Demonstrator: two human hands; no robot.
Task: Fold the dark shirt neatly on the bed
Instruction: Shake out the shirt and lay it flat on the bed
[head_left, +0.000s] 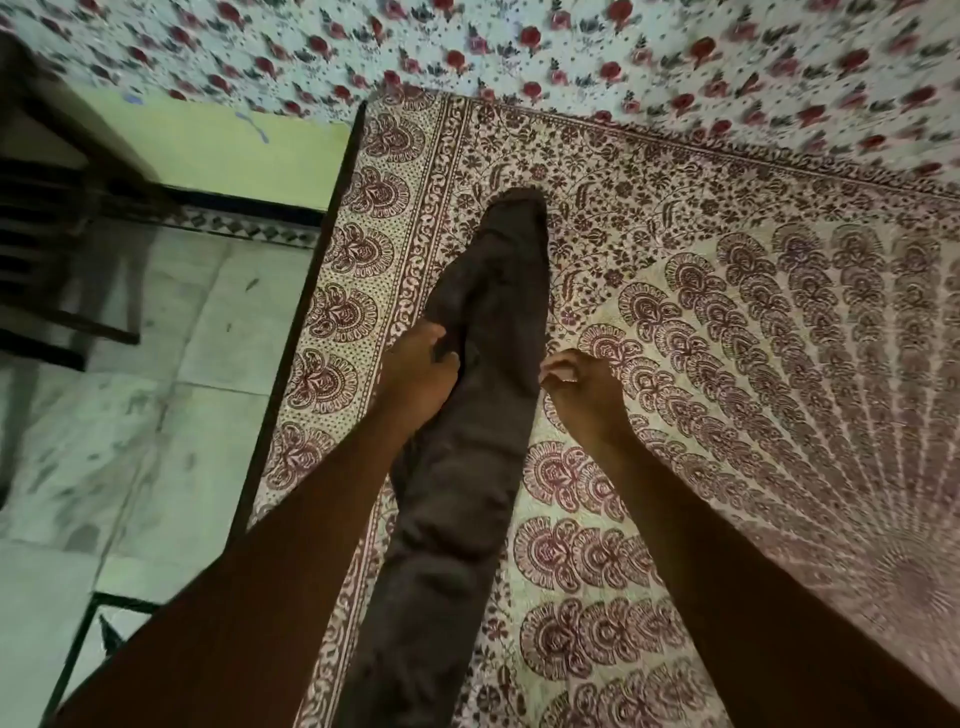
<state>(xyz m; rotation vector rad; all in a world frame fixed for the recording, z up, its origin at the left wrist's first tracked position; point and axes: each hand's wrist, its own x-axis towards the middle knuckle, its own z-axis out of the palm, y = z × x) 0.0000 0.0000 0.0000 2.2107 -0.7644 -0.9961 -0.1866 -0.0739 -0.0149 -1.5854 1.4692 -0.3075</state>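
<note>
The dark shirt (483, 415) lies as a long narrow strip on the bed (727, 364), running from the near edge up toward the far left corner of the patterned sheet. My left hand (421, 371) grips a fold of the cloth at the strip's left edge, about halfway along. Just right of the strip, my right hand (582, 387) hovers over the sheet with fingers curled, and its fingertips meet at the shirt's right edge. Whether they pinch cloth is unclear.
The bed's dark frame edge (306, 322) runs along the left, with tiled floor (156, 415) beyond it. A dark chair (47, 234) stands on the floor at far left. A rose-print cloth (571, 52) covers the far end of the bed.
</note>
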